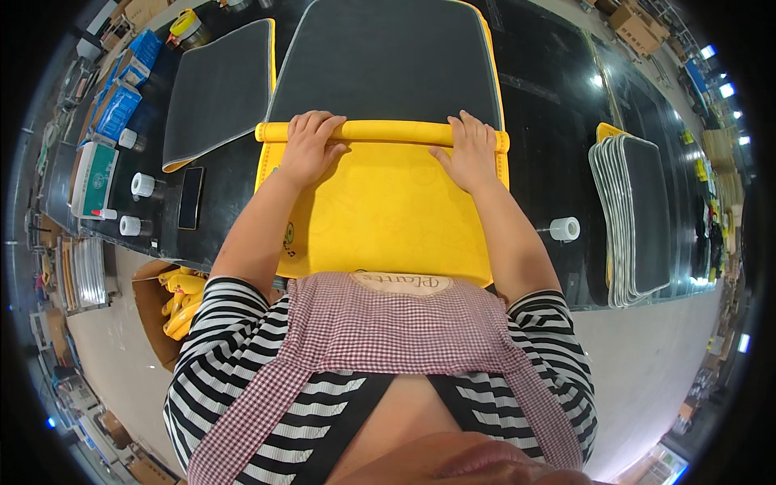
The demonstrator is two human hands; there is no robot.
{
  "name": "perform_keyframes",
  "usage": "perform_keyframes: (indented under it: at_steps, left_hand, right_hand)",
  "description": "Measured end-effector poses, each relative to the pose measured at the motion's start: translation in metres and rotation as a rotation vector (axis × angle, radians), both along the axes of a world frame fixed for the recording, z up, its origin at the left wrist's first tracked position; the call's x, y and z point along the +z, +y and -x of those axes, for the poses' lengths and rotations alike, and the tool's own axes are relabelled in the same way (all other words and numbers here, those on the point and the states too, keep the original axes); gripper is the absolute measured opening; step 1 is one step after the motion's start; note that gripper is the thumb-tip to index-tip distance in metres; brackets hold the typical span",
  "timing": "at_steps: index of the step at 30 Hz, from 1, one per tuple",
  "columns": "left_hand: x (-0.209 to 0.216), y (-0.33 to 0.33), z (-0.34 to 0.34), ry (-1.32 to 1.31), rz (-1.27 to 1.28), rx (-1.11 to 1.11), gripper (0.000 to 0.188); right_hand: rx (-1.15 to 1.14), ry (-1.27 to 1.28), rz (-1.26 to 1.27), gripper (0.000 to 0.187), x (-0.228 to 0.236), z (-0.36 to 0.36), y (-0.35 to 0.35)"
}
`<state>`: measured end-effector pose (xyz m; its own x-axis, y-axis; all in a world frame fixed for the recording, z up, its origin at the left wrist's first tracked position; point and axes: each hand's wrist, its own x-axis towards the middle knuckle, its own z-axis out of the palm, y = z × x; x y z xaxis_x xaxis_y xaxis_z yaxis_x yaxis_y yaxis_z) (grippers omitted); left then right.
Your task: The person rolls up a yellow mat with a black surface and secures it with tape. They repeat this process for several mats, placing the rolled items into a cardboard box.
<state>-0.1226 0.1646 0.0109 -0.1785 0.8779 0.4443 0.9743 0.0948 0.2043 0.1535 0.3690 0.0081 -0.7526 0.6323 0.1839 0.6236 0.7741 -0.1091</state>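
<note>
Left hand [311,149] and right hand [469,153], thumbs spread wide, rest on the roll [396,132] near its ends, perhaps keeping it straight.

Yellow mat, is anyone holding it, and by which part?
Yellow mat, held by its rolled part: left hand near one end, right hand near the other.

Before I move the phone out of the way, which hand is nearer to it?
Left. The left hand, near the yellow roll's left end, is right of the phone; the right hand, near the roll's right end, is farther right.
</note>
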Motion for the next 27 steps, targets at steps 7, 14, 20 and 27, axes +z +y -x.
perform_keyframes:
  at_steps: [7,14,20,27]
  left_hand:
    - [0.049,0.043,0.011,0.013,0.509,0.095,0.058]
    - [0.032,-0.052,-0.036,0.035,0.498,-0.005,0.055]
    - [0.038,-0.134,-0.098,-0.099,0.479,-0.071,0.065]
    - [0.042,-0.06,-0.03,-0.094,0.207,-0.257,0.07]
  right_hand:
    - [0.065,-0.034,0.106,0.05,0.037,0.016,0.025]
    - [0.205,0.076,0.037,0.045,0.016,-0.055,-0.049]
    - [0.236,0.081,0.103,0.059,0.009,-0.131,-0.125]
    - [0.236,0.12,0.114,0.049,0.034,-0.075,-0.07]
